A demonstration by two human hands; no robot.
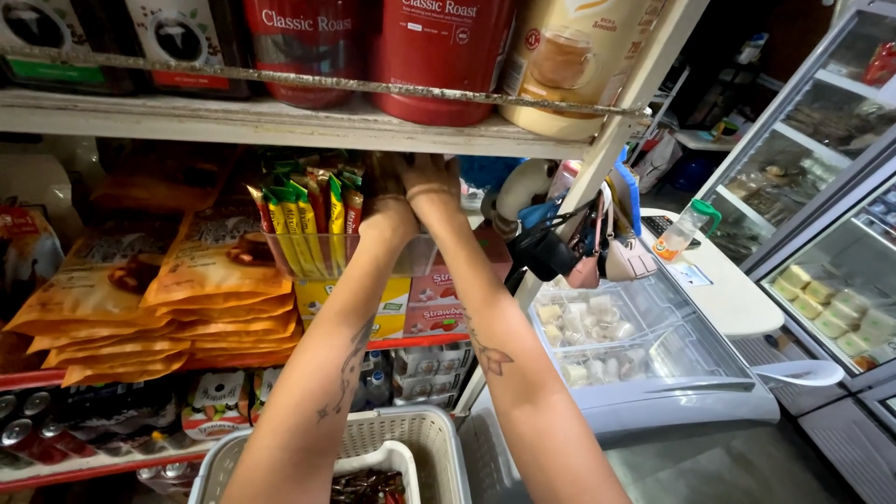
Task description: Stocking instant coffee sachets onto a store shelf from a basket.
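Two bare forearms rise from the bottom centre of the frame and converge at upper centre, beneath a white shelf board (280, 121). The left hand (387, 217) is bent back at the wrist against the rim of a clear plastic bin (308, 254); the right hand (429, 179) sits just beside it, slightly higher, reaching into the shadow under the board. Both sets of fingers are hidden behind the wrists and the bin, so whether they are spread or closed cannot be told. The bin stands at centre frame and holds upright stick sachets (303, 210) in yellow, green and red.

Left of the bin, orange pouches (201, 280) lie stacked on a red-edged shelf. On the board above stand red canisters (434, 56) and a cream canister (569, 65). At the bottom centre, a white basket (439, 448) sits below the arms. At right centre, a chest freezer (653, 373) with a glass lid shows pale packets inside; a glass-door cooler (831, 233) fills the right edge. A bottle with a green cap (686, 227) stands on a white counter (737, 299) behind the freezer.
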